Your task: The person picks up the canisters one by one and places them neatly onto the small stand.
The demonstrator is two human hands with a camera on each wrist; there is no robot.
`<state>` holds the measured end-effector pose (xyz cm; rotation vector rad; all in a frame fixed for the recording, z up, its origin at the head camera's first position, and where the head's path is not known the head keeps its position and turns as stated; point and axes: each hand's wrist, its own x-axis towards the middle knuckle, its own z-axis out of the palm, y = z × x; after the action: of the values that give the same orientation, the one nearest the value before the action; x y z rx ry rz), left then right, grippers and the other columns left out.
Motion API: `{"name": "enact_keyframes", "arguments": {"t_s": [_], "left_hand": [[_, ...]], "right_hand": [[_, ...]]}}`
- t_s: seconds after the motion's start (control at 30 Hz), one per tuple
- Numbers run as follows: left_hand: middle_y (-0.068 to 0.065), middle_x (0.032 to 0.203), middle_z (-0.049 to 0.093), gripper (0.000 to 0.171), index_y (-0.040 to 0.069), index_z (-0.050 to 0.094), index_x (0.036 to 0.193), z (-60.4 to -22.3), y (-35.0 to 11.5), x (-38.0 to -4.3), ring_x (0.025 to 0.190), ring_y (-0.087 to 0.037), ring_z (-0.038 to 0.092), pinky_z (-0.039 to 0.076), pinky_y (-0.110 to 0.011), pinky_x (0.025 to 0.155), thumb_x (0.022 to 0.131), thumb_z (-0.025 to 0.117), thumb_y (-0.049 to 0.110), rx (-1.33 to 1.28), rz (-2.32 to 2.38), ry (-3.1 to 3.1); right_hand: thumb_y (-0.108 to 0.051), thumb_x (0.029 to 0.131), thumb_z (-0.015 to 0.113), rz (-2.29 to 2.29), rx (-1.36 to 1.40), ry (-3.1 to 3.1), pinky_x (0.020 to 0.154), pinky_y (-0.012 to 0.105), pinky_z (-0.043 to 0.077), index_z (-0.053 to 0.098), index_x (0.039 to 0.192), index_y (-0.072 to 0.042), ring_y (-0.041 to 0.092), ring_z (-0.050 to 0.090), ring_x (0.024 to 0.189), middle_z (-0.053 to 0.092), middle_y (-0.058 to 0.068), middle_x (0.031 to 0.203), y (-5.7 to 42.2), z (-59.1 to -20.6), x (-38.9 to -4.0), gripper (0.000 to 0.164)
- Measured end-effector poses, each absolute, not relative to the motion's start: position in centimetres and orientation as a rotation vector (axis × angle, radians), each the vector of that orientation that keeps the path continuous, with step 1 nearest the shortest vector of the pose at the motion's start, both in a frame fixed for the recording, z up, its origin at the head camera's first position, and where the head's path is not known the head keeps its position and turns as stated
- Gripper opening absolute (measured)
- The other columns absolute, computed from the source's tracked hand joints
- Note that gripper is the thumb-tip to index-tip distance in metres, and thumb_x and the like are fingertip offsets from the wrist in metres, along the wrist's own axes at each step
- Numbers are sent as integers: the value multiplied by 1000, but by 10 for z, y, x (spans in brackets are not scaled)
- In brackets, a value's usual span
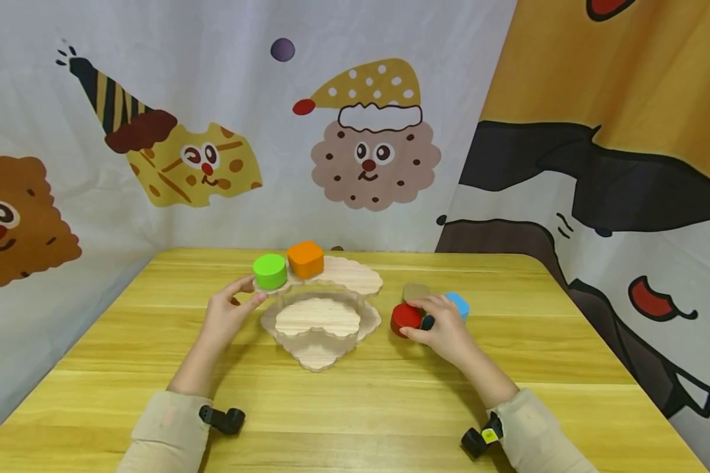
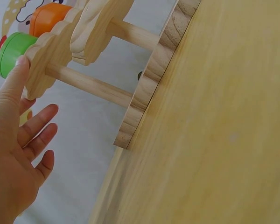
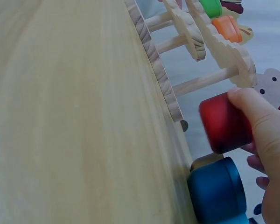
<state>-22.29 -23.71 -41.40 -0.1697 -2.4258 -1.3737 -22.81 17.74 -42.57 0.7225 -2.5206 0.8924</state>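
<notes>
A tiered wooden stand [image 1: 316, 322] with scalloped shelves on round posts stands mid-table. On its top shelf sit a green round block [image 1: 269, 272] and an orange rounded-square block [image 1: 306, 260]. My left hand [image 1: 227, 317] pinches the left end of that shelf, thumb beside the green block, index finger beneath, the other fingers loose. To the right of the stand, my right hand [image 1: 444, 328] grips a red block [image 3: 225, 122] between thumb and fingers, lifted off the table. Close by are a dark blue block [image 3: 217, 191], partly behind the hand in the head view, a light blue block [image 1: 458, 306] and a tan block [image 1: 416, 292].
The wooden table [image 1: 343, 420] has its far edge near a printed cloth backdrop [image 1: 225, 59] with cartoon figures. A small black device is strapped at each wrist, over beige sleeves [image 1: 168, 427].
</notes>
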Motion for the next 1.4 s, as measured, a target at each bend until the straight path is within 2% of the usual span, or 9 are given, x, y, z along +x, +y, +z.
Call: {"name": "enact_keyframes", "arguments": {"t_s": [0.2, 0.43, 0.73, 1.03, 1.4], "left_hand": [[-18, 115, 60, 55, -1, 54, 133, -412, -236, -222, 93, -28, 50, 38, -30, 73, 91, 68, 32, -164, -1384, -2432], [-19, 115, 60, 55, -1, 54, 132, -411, -236, -221, 92, -29, 50, 38, -30, 72, 91, 68, 32, -160, -1371, -2432], [-19, 115, 60, 55, -1, 54, 132, -412, -236, -222, 89, -28, 49, 38, -30, 71, 91, 67, 32, -156, -1364, -2439], [-19, 115, 61, 55, -1, 55, 132, -413, -237, -223, 99, -34, 52, 38, -29, 73, 90, 69, 31, -165, -1392, -2420], [-18, 112, 62, 53, -1, 56, 130, -414, -236, -223, 97, -35, 52, 38, -27, 72, 90, 70, 29, -166, -1392, -2401]], "right_hand": [[-26, 70, 87, 921, 701, -2447, 79, 45, 44, 69, 113, -4, 26, 50, 104, 65, 8, 110, 177, -415, -226, 52], [-22, 70, 88, 938, 746, -2353, 78, 43, 41, 69, 117, -12, 21, 49, 102, 67, 2, 109, 176, -406, -225, 52], [-19, 64, 91, 960, 747, -2251, 78, 45, 43, 70, 107, -3, 25, 50, 100, 66, 8, 104, 173, -390, -221, 50], [-21, 66, 90, 1007, 686, -2257, 82, 45, 42, 71, 109, -4, 23, 50, 104, 66, 7, 109, 159, -373, -219, 50], [-23, 66, 90, 1057, 704, -2219, 79, 41, 41, 71, 109, -4, 22, 49, 101, 66, 7, 107, 134, -356, -226, 50]]}}
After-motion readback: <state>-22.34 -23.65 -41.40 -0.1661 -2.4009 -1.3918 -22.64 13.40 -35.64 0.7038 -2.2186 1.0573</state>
